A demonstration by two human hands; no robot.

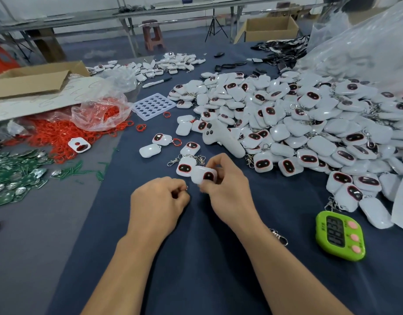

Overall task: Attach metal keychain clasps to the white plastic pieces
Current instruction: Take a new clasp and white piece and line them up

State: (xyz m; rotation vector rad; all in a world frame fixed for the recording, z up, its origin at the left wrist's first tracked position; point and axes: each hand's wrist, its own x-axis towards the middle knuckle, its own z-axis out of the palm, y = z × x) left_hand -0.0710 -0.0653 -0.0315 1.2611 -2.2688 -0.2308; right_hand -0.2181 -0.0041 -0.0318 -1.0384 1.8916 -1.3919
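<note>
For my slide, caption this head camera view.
Right hand grips a white plastic piece while left hand pinches a small metal part over dark blue cloth.

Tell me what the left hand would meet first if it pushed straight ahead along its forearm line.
Likely the white plastic piece with the dark red-rimmed face lying on the blue cloth just beyond the left hand; its height above the cloth is unclear, so it might pass over.
</note>
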